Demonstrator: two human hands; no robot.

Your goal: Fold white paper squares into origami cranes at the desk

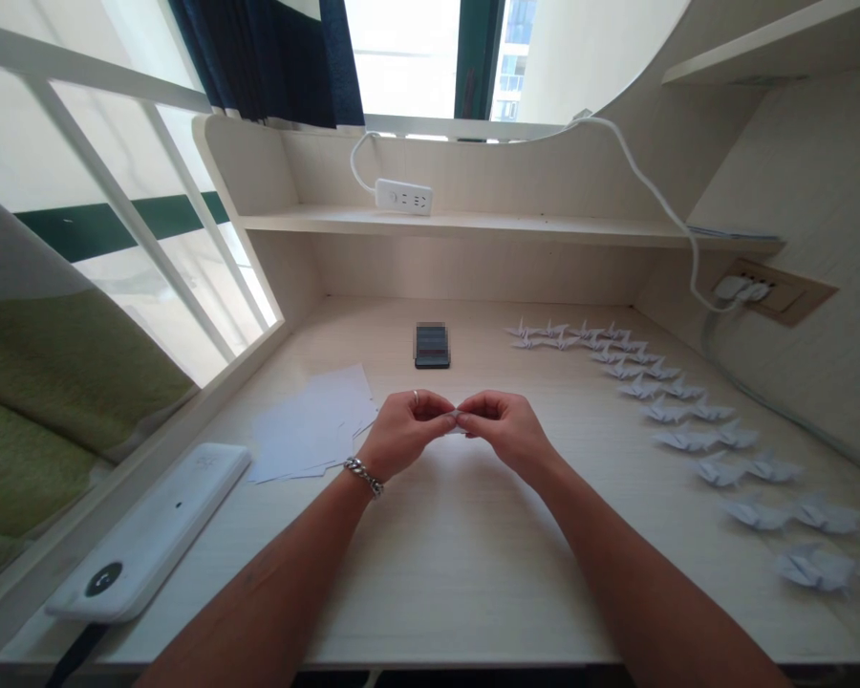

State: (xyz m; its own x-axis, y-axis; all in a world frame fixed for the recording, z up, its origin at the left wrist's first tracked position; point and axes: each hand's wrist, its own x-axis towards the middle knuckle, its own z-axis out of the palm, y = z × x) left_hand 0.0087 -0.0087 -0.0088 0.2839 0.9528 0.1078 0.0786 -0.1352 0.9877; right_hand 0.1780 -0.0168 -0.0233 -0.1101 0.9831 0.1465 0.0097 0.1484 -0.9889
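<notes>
Both hands meet over the middle of the desk with a small piece of folded white paper [457,421] between them. My left hand [410,427], wearing a ring and a chain bracelet [365,476], pinches its left side between thumb and fingers. On the opposite side my right hand [505,427] grips the paper in the same way. Most of the paper is hidden by the fingers, so its folded shape is unclear. Left of my hands lies a loose stack of white paper sheets [308,420]. Beyond them rests a dark phone-like device [431,346], its screen blurred out.
Rows of folded white paper cranes [680,413] run along the desk's right side. A long white device [158,530] with a dark cable lies front left. A power strip [403,197] sits on the back shelf [516,227]; its cord [652,186] reaches a wall socket [781,291].
</notes>
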